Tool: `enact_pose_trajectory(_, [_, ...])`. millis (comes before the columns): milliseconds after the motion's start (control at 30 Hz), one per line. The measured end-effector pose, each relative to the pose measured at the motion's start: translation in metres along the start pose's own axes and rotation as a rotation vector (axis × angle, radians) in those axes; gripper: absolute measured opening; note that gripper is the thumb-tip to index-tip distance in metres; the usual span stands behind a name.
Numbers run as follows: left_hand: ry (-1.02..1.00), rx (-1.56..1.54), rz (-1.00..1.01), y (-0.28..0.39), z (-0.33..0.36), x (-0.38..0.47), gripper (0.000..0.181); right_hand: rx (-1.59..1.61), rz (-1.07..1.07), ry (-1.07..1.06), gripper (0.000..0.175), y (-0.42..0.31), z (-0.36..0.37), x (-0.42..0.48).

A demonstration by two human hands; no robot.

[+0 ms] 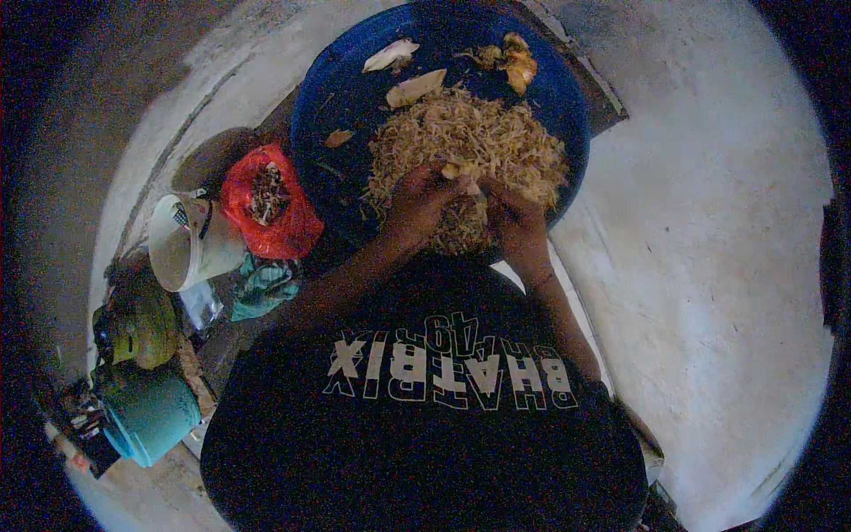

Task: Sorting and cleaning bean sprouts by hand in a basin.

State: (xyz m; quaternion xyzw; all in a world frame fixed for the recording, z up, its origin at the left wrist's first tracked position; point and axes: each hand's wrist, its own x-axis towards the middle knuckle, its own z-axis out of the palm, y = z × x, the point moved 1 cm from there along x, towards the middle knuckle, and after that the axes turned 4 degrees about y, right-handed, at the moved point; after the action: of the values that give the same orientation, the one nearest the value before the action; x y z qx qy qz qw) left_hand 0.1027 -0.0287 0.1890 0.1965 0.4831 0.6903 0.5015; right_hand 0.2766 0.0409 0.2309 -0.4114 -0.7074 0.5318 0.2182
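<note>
A wide blue round basin [309,113] holds a heap of pale brown shredded fibrous material [465,133]. Over the near part of the heap, my left hand [422,196] and my right hand [515,203] come close together. Between their fingers is a small pale yellowish piece [459,171], pinched by my left hand; whether my right fingers also grip it cannot be told in the dim, grainy view. Beyond the heap in the basin lie two whitish pieces [391,55] [417,88] and a yellow-brown clump [518,63]. A small orange-brown scrap [339,138] rests at the basin's left.
Left of the basin stand a red plastic bag [299,229] with dark scraps inside, a whitish plastic bucket [223,249] and a crumpled green plastic bag [266,286]. Farther down-left are a yellow-green rounded object [149,326] and a turquoise bucket [156,415]. Pale floor [698,233] extends at the right.
</note>
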Motion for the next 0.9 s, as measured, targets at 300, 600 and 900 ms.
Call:
enact_pose_trajectory(300, [0.031, -0.127, -0.067, -0.015, -0.012, 0.004, 0.026, 0.26, 0.115, 0.188, 0.043, -0.025, -0.007, 0.0])
enact_pose_trajectory(600, [0.095, 0.066, 0.024, -0.011, -0.007, 0.001, 0.024, -0.023, -0.015, -0.049, 0.051, -0.034, 0.001, -0.009])
enact_pose_trajectory(900, [0.07, 0.264, -0.046, 0.008, -0.002, -0.007, 0.029, -0.102, -0.083, -0.011, 0.048, -0.021, 0.001, -0.005])
